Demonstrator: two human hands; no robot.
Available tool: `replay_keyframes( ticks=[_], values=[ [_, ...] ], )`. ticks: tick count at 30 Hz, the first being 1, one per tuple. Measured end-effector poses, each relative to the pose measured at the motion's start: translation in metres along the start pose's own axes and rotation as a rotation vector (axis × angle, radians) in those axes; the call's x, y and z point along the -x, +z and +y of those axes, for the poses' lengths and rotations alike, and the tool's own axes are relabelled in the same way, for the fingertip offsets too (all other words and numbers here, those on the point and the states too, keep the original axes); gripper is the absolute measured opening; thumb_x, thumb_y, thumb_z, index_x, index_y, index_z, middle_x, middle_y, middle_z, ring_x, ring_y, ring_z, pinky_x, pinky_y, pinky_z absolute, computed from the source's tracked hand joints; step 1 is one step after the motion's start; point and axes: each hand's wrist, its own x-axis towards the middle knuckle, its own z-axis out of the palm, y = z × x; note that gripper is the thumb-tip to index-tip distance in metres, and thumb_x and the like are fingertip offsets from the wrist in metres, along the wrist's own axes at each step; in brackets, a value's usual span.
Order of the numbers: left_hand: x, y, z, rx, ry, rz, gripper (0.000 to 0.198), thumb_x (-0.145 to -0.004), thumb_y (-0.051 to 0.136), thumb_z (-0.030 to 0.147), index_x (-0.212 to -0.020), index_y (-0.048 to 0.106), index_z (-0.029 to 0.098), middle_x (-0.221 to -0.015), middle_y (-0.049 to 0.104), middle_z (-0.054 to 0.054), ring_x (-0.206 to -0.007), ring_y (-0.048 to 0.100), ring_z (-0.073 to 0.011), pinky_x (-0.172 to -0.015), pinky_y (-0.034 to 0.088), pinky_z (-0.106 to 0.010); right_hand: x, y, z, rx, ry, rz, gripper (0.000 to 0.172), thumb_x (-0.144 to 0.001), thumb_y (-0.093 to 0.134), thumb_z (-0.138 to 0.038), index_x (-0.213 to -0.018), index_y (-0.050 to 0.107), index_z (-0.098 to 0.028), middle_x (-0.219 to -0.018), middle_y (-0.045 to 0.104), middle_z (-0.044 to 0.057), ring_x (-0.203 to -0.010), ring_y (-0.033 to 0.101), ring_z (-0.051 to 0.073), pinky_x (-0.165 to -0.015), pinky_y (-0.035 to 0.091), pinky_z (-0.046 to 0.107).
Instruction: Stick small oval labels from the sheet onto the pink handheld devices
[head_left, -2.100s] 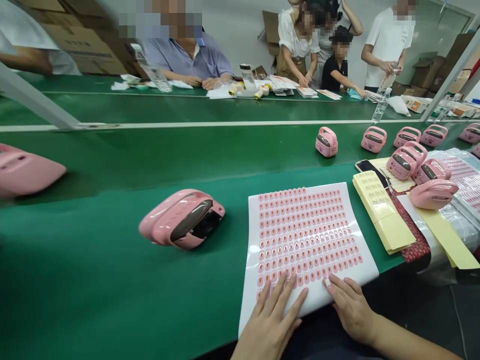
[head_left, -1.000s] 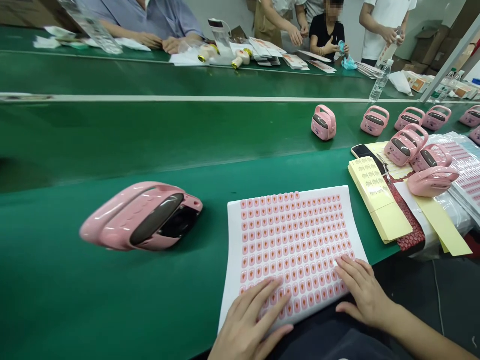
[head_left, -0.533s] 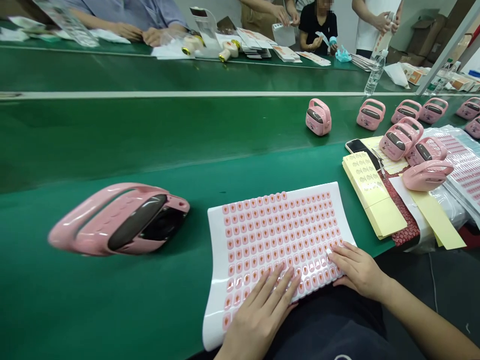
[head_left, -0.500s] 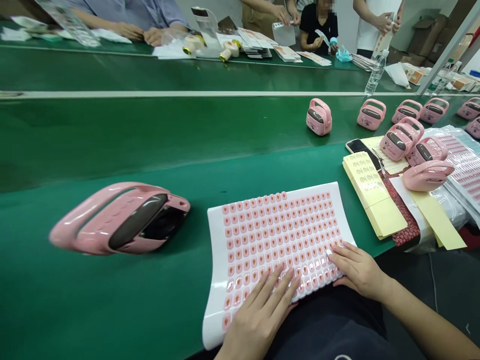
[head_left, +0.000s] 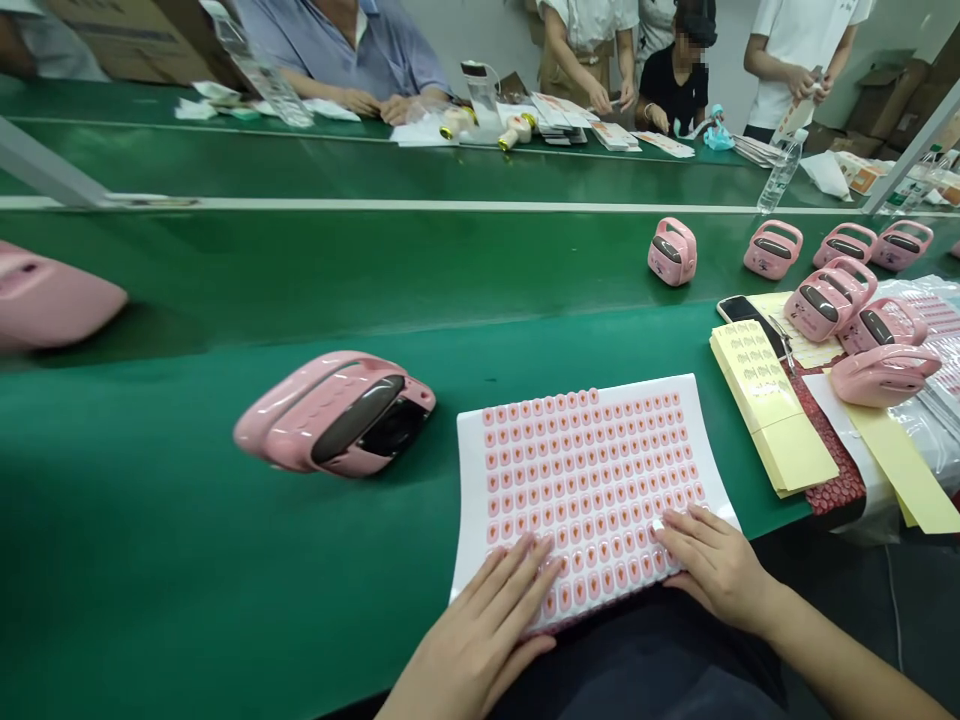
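Our left hand and right hand lie open, fingers spread, along the lower edge of a white sheet of pink-printed stickers, seemingly pressing it, on the green assembly belt beside a pink handled device

So the sticker sheet sits on the belt, with my left hand and right hand on its near edge. There's a plastic handled housing just left, stacked label sheets right, and a phone behind those.
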Motion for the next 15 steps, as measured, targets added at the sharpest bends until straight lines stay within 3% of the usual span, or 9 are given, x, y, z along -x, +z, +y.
replay_keyframes(
  ticks=[4, 7, 12, 15],
  values=[
    [0.016, 0.006, 0.009, 0.03, -0.069, 0.043, 0.038, -0.087, 0.051, 0.01, -0.125, 0.052, 0.014, -0.116, 0.068, -0.005, -0.12, 0.052, -0.0252, -0.1, 0.044, -0.04, 0.0, 0.001, 0.001, 0.033, -0.019, 0.074, 0.026, -0.095, 0.042, -0.021, -0.11, 0.059, -0.009, -0.096, 0.074, 0.008, -0.1, 0.067, 0.019, -0.094, 0.051, 0.033],
    [0.017, 0.008, 0.016, 0.036, -0.102, 0.077, 0.042, -0.085, 0.052, 0.004, -0.126, 0.051, 0.014, -0.113, 0.069, -0.004, -0.121, 0.05, -0.0254, -0.1, 0.044, -0.041, 0.002, 0.003, 0.002, 0.042, -0.039, 0.071, 0.027, -0.094, 0.043, -0.019, -0.114, 0.057, -0.009, -0.097, 0.074, 0.009, -0.101, 0.067, 0.018, -0.095, 0.051, 0.033],
    [0.02, 0.002, 0.007, 0.01, -0.046, 0.002, 0.04, -0.091, 0.046, 0.018, -0.13, 0.049, 0.018, -0.121, 0.064, -0.006, -0.118, 0.054, -0.022, -0.095, 0.048, -0.033, 0.006, 0.002, 0.002, -0.008, -0.005, -0.039, 0.048, -0.09, 0.05, -0.024, -0.135, 0.04, -0.007, -0.108, 0.071, 0.011, -0.105, 0.065, 0.02, -0.092, 0.053, 0.034],
    [0.028, 0.0, 0.0, -0.021, -0.104, -0.027, 0.041, -0.094, 0.038, 0.027, -0.133, 0.046, 0.022, -0.129, 0.058, -0.006, -0.12, 0.052, -0.023, -0.095, 0.046, -0.035, 0.005, -0.005, 0.001, -0.045, 0.046, -0.146, 0.069, -0.086, 0.056, -0.033, -0.143, 0.026, -0.008, -0.118, 0.066, 0.012, -0.111, 0.061, 0.021, -0.094, 0.052, 0.033]
  ],
)
